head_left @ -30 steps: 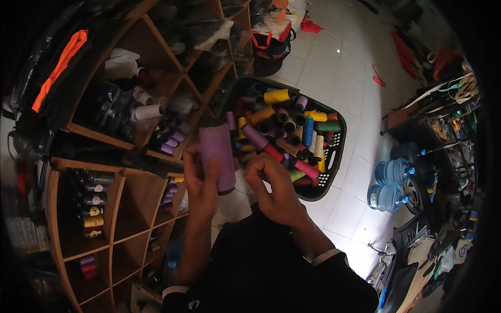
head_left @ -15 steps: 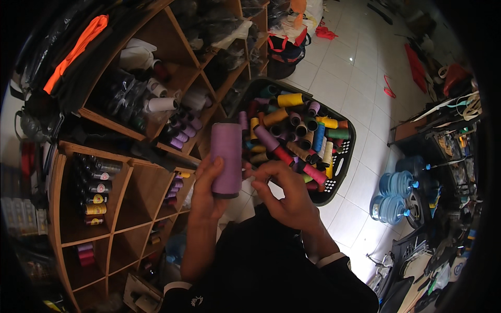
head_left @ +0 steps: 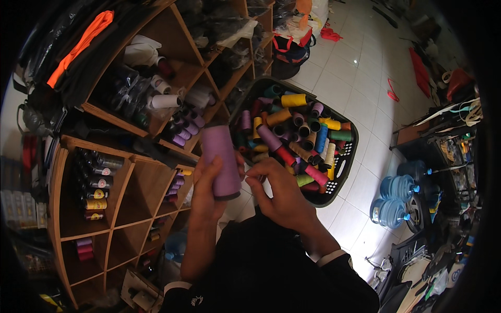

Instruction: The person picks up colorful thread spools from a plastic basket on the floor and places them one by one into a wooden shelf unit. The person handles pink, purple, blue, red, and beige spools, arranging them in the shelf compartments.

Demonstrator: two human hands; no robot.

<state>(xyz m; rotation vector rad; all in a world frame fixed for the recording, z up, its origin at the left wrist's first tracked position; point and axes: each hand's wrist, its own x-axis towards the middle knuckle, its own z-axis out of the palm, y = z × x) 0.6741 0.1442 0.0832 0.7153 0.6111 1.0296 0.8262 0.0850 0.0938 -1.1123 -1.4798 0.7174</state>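
Holding a purple thread cone (head_left: pixel 222 159) in the left hand (head_left: pixel 207 182), with thumb laid along its left side and other fingers wrapped behind. Pressing thumb and forefinger tips of the right hand (head_left: pixel 284 195) together, just right of the cone; cannot tell about any thread between them. See, farther off, a black plastic basket (head_left: pixel 342 166) heaped with mixed-colour thread spools (head_left: pixel 270 138). To left, note wooden cubbyhole shelving (head_left: pixel 138 195); to right, blue water jugs (head_left: pixel 391 188) on white floor tiles (head_left: pixel 360 104).
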